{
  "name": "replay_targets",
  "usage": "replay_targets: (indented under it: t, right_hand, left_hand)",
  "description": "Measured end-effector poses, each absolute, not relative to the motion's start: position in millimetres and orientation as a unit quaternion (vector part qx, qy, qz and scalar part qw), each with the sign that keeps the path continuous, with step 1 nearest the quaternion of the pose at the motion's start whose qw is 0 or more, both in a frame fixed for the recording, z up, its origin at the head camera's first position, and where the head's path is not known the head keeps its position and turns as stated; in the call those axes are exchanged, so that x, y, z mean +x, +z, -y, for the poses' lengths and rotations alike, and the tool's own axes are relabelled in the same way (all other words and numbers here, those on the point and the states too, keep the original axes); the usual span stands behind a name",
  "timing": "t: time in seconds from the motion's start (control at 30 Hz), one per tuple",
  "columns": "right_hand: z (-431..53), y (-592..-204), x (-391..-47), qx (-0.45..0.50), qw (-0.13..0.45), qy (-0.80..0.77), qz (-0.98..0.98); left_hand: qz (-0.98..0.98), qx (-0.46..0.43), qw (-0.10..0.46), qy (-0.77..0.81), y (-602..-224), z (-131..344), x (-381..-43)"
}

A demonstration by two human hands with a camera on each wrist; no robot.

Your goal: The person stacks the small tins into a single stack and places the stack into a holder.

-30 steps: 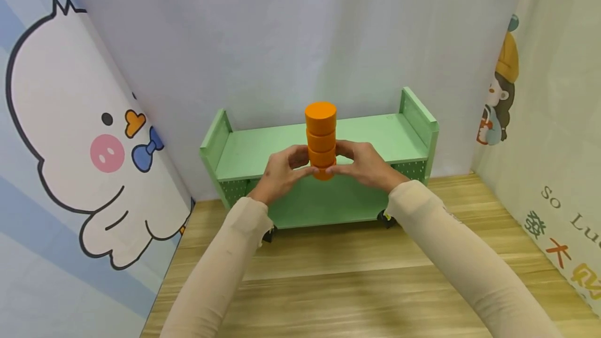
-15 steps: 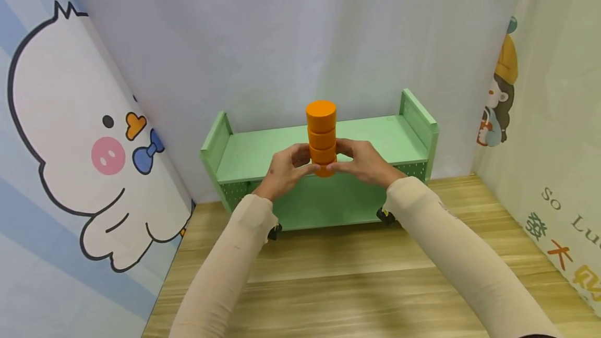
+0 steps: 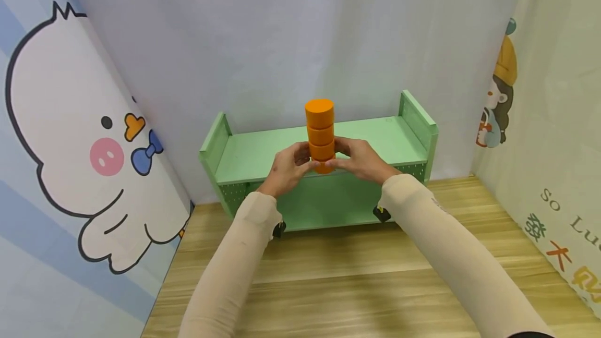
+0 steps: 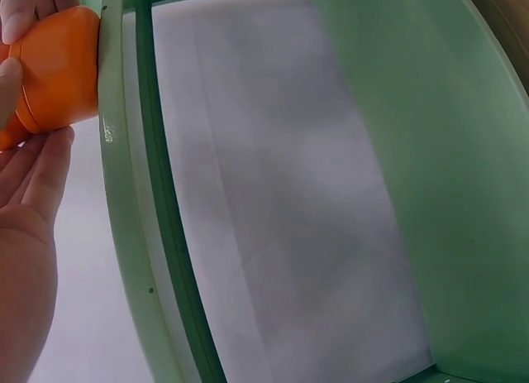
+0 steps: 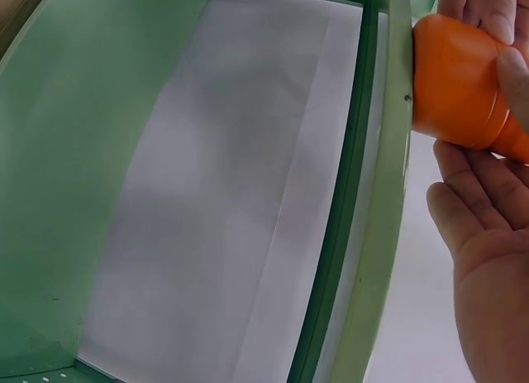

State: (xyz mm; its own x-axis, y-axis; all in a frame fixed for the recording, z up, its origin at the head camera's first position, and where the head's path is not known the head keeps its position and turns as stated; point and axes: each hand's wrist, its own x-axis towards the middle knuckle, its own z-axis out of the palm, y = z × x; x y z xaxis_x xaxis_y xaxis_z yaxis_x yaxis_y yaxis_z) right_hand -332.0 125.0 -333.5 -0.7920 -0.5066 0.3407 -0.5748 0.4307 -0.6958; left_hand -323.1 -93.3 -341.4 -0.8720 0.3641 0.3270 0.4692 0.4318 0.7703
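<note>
A stack of several smooth orange cylinders (image 3: 321,128) stands upright over the front part of a green shelf unit's upper board (image 3: 263,150). My left hand (image 3: 287,171) grips the lowest cylinder from the left, its thumb across the front. From the right, my right hand (image 3: 361,160) holds the same piece, and the two thumbs nearly meet. Both wrist views show the bottom cylinder (image 4: 62,69) against the green board, apparently touching it, with fingers on either side. The far side of the stack is hidden.
Raised green end panels (image 3: 418,111) bound the upper board at both sides. Below it lies a lower green shelf (image 3: 328,205), with dark feet or wheels under it. The unit stands on a wood-grain surface (image 3: 338,286), before a pale cloth backdrop (image 3: 281,40).
Both hands and the orange stack have shifted slightly back, farther in over the upper board. The grip stays the same, and the head view has tilted a little.
</note>
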Motion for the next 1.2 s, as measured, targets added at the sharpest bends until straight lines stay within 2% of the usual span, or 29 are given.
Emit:
replay_targets:
  t: [0.77, 1.2]
  right_hand:
    - [-114, -333, -343, 0.28, 0.041, 0.437, 0.854]
    - [-112, -330, -346, 0.276, 0.039, 0.435, 0.856]
  left_hand:
    - [0.844, -0.197, 0.069, -0.494, -343, 81, -327]
    - [0.843, -0.198, 0.065, -0.495, -342, 77, -331]
